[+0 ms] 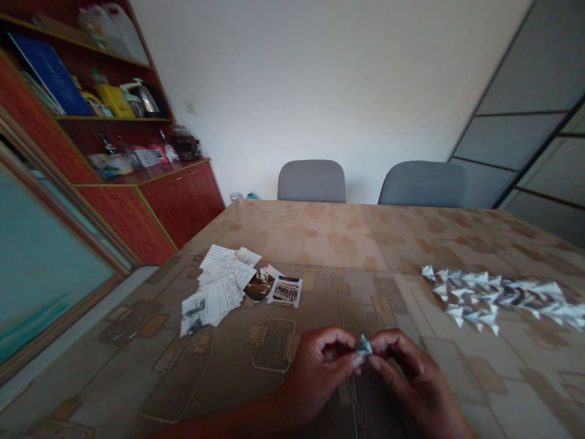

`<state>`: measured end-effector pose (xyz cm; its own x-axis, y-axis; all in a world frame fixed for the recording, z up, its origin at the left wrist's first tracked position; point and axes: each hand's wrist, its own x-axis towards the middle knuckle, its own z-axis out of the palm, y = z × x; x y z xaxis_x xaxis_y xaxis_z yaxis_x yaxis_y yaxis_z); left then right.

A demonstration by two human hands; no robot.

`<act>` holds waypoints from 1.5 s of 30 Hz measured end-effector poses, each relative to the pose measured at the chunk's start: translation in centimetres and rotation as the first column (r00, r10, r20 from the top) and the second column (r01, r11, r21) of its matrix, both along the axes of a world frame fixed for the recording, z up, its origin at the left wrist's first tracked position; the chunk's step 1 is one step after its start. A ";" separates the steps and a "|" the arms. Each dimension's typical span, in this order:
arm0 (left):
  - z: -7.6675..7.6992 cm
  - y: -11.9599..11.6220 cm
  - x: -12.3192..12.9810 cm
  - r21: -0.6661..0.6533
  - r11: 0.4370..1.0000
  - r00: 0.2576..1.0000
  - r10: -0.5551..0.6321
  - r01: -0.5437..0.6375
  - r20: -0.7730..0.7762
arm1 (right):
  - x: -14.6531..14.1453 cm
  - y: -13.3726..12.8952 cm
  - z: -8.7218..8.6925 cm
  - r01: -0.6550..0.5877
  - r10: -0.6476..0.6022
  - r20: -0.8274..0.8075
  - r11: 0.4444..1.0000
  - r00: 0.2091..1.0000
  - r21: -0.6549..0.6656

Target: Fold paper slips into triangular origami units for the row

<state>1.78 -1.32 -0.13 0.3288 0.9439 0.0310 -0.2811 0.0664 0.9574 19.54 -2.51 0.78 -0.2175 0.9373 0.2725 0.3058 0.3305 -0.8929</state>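
Between the fingertips of both hands is a small folded paper piece (364, 346), pale and pointed at the top. My left hand (325, 360) pinches it from the left with thumb and fingers. From the right, my right hand (404, 369) pinches its other side. Both hands are just above the near part of the table, and the lower part of the piece is hidden by the fingers. On the right lie several folded paper pieces (484, 292) in rows. To the left is a loose spread of cut printed paper pieces (223, 286), some with pictures.
A patterned cloth covers the table (315, 235). Two grey chairs (311, 181) stand at its far edge, before a white wall. A red-brown cabinet (183, 195) with filled shelves stands at the left, and a grey panelled door (507, 122) at the right.
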 end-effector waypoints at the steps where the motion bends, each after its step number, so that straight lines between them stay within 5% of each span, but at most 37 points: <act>1: 0.0 -0.1 0.0 0.002 1.000 1.000 -0.004 0.004 0.007 | 0.1 0.0 0.0 0.013 -0.013 0.015 1.000 1.000 0.023; 25: 0.5 -0.1 -0.2 -0.003 0.999 0.999 -0.042 0.042 0.026 | 0.4 -0.5 0.7 -0.026 0.021 0.071 0.997 0.997 0.068; 29: 1.2 -0.1 -0.5 0.214 0.977 0.969 0.072 -0.020 -0.237 | 0.3 -0.5 0.7 -0.062 0.058 0.082 0.997 0.995 0.041; 34: 1.8 0.3 -1.1 0.535 0.842 0.921 0.158 0.063 -0.357 | 0.2 -0.5 1.0 -0.075 0.072 0.075 0.997 0.995 0.028; 45: 2.1 0.1 -1.1 0.604 0.794 0.888 0.224 0.073 -0.402 | -0.1 -0.6 1.2 -0.090 0.088 0.098 0.996 0.991 0.011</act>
<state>0.64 -1.26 1.92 0.3751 0.8051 0.4594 0.1902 -0.5519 0.8119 19.49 -3.16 2.02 -0.3261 0.9087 0.2604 0.3600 0.3741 -0.8547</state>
